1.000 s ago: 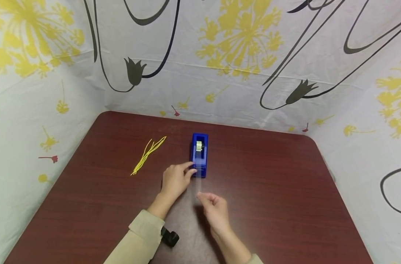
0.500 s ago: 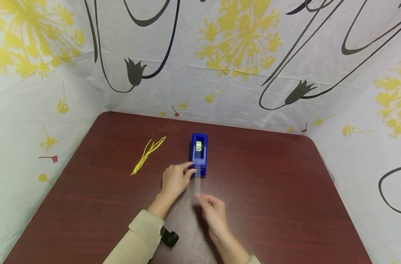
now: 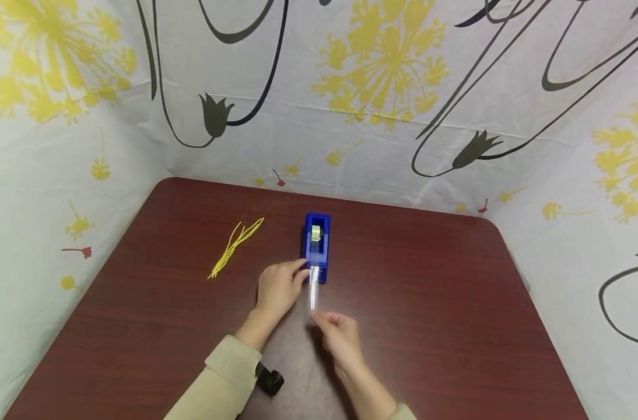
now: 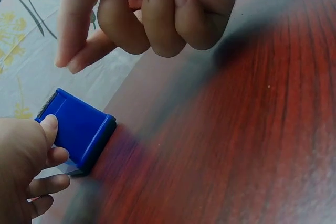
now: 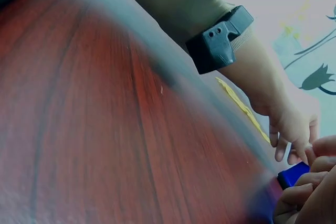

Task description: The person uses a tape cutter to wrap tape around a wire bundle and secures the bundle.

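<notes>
A blue tape dispenser [image 3: 323, 248] stands on the table, its roll of clear tape [image 3: 316, 233] showing in the top opening. My left hand [image 3: 278, 286] holds the dispenser's front end from the left; in the left wrist view, the thumb [image 4: 49, 125] lies on the blue front near the toothed cutter [image 4: 46, 104]. A clear strip of tape [image 3: 313, 293] stretches from the dispenser toward me. My right hand [image 3: 342, 338] pinches its near end between thumb and forefinger, the other fingers curled in. In the left wrist view the strip between the hands is hard to make out.
A bundle of yellow strings [image 3: 231, 251] lies left of the dispenser on the dark red wooden table [image 3: 429, 303]. Patterned cloth [image 3: 361, 151] hangs behind the table and at both sides. A black camera [image 3: 269, 380] is strapped at the left wrist.
The right hand has shifted very slightly left and toward me with the tape end. The strip now catches the light and shows brighter. The left hand and dispenser stay nearly in place.
</notes>
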`<state>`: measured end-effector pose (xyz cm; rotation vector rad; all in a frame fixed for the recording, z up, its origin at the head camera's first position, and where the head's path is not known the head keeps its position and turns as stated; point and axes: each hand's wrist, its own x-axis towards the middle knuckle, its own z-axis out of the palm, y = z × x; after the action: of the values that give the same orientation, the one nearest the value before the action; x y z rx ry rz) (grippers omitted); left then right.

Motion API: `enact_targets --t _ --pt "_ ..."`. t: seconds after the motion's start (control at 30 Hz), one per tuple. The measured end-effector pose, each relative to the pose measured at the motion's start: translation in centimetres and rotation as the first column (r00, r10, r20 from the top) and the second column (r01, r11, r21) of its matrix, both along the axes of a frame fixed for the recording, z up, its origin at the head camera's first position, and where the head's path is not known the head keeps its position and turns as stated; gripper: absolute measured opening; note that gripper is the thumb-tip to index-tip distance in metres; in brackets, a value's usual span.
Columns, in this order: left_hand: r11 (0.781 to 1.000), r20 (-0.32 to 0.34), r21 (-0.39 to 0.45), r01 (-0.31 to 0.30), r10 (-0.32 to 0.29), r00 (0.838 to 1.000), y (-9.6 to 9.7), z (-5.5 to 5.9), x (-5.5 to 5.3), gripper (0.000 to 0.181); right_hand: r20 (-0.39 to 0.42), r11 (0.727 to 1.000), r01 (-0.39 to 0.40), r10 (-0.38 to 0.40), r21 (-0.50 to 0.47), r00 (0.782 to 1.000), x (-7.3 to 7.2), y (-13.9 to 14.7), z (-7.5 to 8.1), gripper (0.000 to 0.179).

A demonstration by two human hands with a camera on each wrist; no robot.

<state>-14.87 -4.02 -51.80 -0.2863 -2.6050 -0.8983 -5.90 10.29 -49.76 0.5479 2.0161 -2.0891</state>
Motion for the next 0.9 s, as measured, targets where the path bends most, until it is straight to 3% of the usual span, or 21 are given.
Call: enact_targets --t 0.33,0.67,0.77,0.9 --pt "1.0 0.007 -0.007 -0.001 0.001 1.0 -0.5 0.2 0.0 0.029 -0.057 0.972 -0.085 0.1 0.218 0.993 -0.3 0.1 -0.2 0.029" --pt "0.986 0.033 -0.12 0.115 -0.112 0.993 -1.4 0.5 -0.1 0.031 -0.072 0.973 -0.076 0.093 0.218 0.993 -0.1 0.2 0.1 0.028" --pt "0.988 0.014 -0.126 0.094 -0.093 0.996 -2.2 0.5 -0.1 0.027 -0.079 0.975 -0.074 0.092 0.21 0.993 -0.1 0.2 0.2 0.028" --pt "0.99 -0.021 -0.138 0.019 -0.022 1.0 -3.4 0.4 -0.1 0.021 -0.086 0.976 -0.072 0.091 0.207 0.992 -0.1 0.2 0.3 0.028"
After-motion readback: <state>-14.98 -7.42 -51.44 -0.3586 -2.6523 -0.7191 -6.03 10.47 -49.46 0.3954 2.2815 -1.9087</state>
